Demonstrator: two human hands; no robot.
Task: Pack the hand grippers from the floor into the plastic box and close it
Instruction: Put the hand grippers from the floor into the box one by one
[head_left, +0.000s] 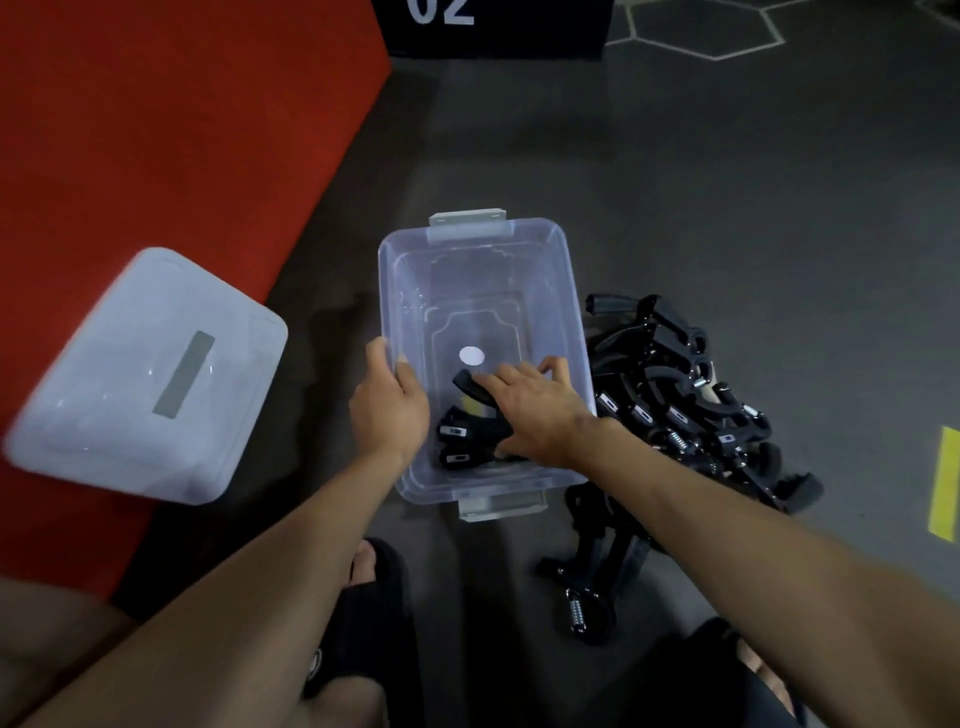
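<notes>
A red mat (156, 145) fills the left of the floor; beyond it a black block (493, 28) carries white digits, "02", cut off at the top edge. White hexagon lines (706, 36) mark the grey floor (727, 182), and a yellow strip (943, 483) lies at the right edge. The box lid (140, 379), with a grey rectangular label, lies tilted on the mat's edge, well apart from the plastic box (561, 291). That clear box sits open at centre with grey latches at both ends and a white round sticker inside. A heap of black hand grippers (691, 405) touches its right wall, leaving bare floor beyond. The left hand (389, 410) grips the left rim. The right hand (535, 415), fingers spread, presses on grippers inside the box (462, 431).
</notes>
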